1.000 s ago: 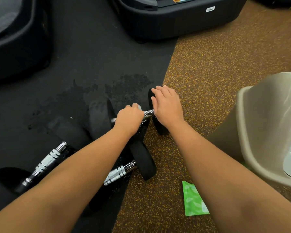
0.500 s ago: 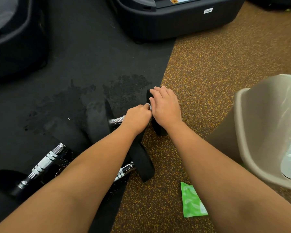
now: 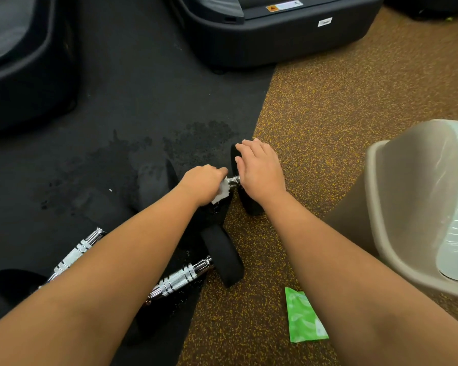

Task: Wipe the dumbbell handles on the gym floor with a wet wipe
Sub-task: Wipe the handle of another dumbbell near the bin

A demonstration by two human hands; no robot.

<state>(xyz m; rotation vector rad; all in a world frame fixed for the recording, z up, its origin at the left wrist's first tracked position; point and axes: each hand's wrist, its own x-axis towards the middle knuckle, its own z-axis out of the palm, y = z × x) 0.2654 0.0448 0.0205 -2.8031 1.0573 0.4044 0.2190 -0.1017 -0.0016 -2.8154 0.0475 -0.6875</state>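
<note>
While my left hand (image 3: pixel 204 184) pinches the wet wipe (image 3: pixel 220 193) round the dumbbell handle (image 3: pixel 233 180), my right hand (image 3: pixel 259 173), flat-fingered at 3 o'clock, steadies its weight (image 3: pixel 250 207).

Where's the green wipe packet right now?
Head view, lower right: the green wipe packet lies on the speckled brown floor beside the right forearm, near the beige bin.

The knurled chrome metal dumbbell handle (image 3: pixel 179 280) gleams, ridged and rough; its black rubber end disc (image 3: pixel 224 256) is matt. The white cloth-like wet wipe (image 3: pixel 220 192) looks soft. The green plastic wipe packet (image 3: pixel 303 317) is glossy, the brown speckled floor (image 3: pixel 328 107) grainy.
</note>
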